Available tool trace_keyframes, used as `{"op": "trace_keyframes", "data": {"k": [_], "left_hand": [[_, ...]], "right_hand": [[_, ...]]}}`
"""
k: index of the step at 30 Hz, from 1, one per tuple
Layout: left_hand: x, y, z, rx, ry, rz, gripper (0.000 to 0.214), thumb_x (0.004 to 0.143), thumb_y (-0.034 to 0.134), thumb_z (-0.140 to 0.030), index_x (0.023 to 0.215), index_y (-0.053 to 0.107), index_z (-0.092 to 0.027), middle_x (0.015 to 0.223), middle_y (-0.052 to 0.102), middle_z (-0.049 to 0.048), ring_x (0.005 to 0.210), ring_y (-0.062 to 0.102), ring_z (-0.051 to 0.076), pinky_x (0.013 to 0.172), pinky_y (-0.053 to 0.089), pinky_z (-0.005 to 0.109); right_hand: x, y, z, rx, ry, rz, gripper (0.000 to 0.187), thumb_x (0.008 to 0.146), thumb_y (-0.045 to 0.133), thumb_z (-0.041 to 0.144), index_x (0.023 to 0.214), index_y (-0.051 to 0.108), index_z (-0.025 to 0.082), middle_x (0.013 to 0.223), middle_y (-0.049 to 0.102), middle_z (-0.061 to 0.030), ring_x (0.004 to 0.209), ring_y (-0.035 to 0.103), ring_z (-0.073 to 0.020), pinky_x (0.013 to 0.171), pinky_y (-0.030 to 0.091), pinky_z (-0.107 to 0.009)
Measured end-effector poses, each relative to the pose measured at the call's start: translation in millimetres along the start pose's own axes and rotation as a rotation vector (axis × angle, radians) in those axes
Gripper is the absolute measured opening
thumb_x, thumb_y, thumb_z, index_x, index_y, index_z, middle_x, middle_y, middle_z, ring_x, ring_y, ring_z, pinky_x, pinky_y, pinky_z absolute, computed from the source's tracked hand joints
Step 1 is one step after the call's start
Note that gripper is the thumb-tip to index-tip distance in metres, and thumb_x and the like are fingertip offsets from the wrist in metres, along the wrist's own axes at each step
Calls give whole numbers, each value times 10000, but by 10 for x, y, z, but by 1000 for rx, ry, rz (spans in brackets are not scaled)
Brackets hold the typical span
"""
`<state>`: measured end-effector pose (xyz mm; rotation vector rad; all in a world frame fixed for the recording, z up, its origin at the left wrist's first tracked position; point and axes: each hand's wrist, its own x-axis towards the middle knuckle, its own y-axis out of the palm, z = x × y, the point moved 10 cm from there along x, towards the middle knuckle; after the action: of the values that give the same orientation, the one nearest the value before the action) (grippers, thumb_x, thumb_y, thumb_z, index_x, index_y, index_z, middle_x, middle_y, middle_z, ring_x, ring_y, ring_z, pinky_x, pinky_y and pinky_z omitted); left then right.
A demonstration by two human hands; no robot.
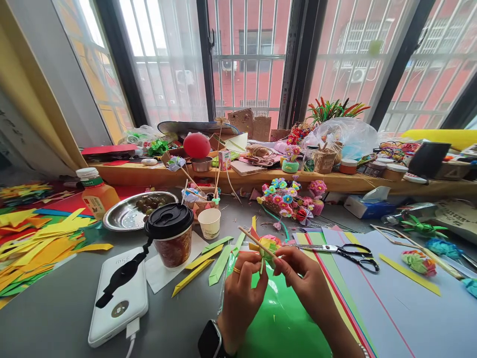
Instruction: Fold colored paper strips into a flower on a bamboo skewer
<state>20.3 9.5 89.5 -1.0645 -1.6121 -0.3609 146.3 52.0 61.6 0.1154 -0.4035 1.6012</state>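
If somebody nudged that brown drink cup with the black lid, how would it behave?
The brown drink cup might tip fairly easily, since it is wider at the top than at its base. Its black lid looks seated, so any spill may be slowed. A push might also drag the white sheet under it, which looks thin and loose.

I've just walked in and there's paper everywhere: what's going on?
A person is handling a small paper flower and a thin stick over a cluttered table. The left hand pinches the flower's green paper; the right hand seems to grip the stick's near end. Scissors lie to the right on paper sheets, and paper strips lie to the left.
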Motion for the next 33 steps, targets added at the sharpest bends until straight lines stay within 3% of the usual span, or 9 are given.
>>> {"op": "trace_keyframes", "data": {"k": [5, 9, 12, 15, 19, 26, 33], "left_hand": [[-24, 48, -60, 86, 77, 42, 106, 770, 520, -99, 750, 468, -189, 792, 598, 28, 694, 609, 125, 589, 498, 210], [-11, 133, -147, 207, 186, 138, 40, 789, 541, -192, 804, 506, -178, 814, 627, 37, 709, 609, 147, 604, 481, 236], [17, 179, -192, 337, 257, 188, 187, 795, 550, -278, 937, 542, -156, 853, 649, 48, 737, 601, 168, 665, 458, 279], [35, 215, -199, 420, 298, 221, 266, 817, 513, -319, 1029, 551, -161, 887, 667, 36, 758, 594, 168, 729, 414, 313], [44, 199, -182, 359, 305, 218, 244, 817, 505, -349, 971, 591, -181, 867, 678, 10, 796, 578, 168, 795, 368, 342], [36, 197, -98, 362, 276, 229, 165, 824, 478, -120, 858, 620, -197, 814, 672, 7, 790, 557, 166, 824, 348, 345], [15, 260, -25, 380, 264, 297, 191, 823, 449, -109, 783, 612, -200, 753, 652, -4, 746, 556, 153, 826, 347, 349]], "right_hand": [[1, -55, 29, -72, -31, -30, 235, 799, 522, 374, 866, 627, 174, 650, 634, -22, 594, 606, -149, 487, 458, -215], [-23, -135, 171, -443, -232, -135, 222, 835, 482, 322, 869, 653, 186, 765, 660, -47, 678, 618, -170, 612, 475, -260], [-59, -102, 250, -730, -386, -192, 287, 885, 391, 298, 886, 653, 181, 764, 642, -58, 649, 609, -168, 557, 449, -249], [-80, -5, 275, -878, -488, -177, 333, 909, 338, 282, 878, 652, 176, 753, 630, -61, 634, 598, -160, 531, 433, -236], [-95, 111, 285, -875, -558, -99, 321, 914, 332, 251, 883, 644, 181, 767, 626, -58, 678, 583, -160, 584, 446, -245], [-121, 157, 288, -819, -603, -87, 259, 893, 383, 207, 842, 636, 182, 733, 615, -46, 678, 559, -165, 585, 441, -259], [-48, 187, 134, -749, -475, -12, 207, 868, 417, 194, 825, 619, 189, 759, 591, -45, 696, 559, -162, 587, 455, -255]]}}
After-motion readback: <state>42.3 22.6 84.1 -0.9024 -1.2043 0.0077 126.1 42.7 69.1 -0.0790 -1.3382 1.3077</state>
